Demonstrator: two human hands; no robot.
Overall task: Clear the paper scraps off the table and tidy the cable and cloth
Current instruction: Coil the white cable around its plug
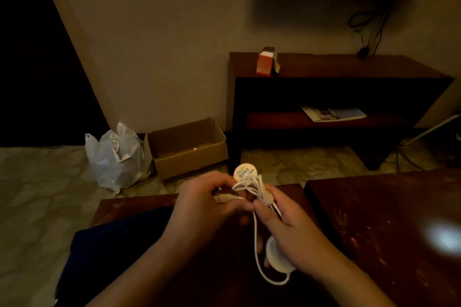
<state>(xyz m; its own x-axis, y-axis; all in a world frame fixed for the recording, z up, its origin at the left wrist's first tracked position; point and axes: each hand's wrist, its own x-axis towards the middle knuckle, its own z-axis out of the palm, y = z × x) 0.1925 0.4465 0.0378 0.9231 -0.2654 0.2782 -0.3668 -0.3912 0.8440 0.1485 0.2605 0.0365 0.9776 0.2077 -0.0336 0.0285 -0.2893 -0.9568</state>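
Observation:
A white cable (255, 232) with two round white discs is bunched between my hands above the dark wooden table (389, 219). My left hand (207, 204) pinches the plug end of the cable. My right hand (291, 232) grips the coiled strands, and a loop hangs down below it to the lower disc (274, 254). The upper disc (245, 171) carries a sticker and pokes up above the fingers. A dark blue cloth (109, 252) lies on the table's left part, under my left forearm. No paper scraps show on the table.
On the floor beyond the table stand an open cardboard box (187, 149) and a white plastic bag (117, 157). A dark console (336, 75) against the wall holds an orange carton (265, 62), with a magazine (331, 113) on its lower shelf.

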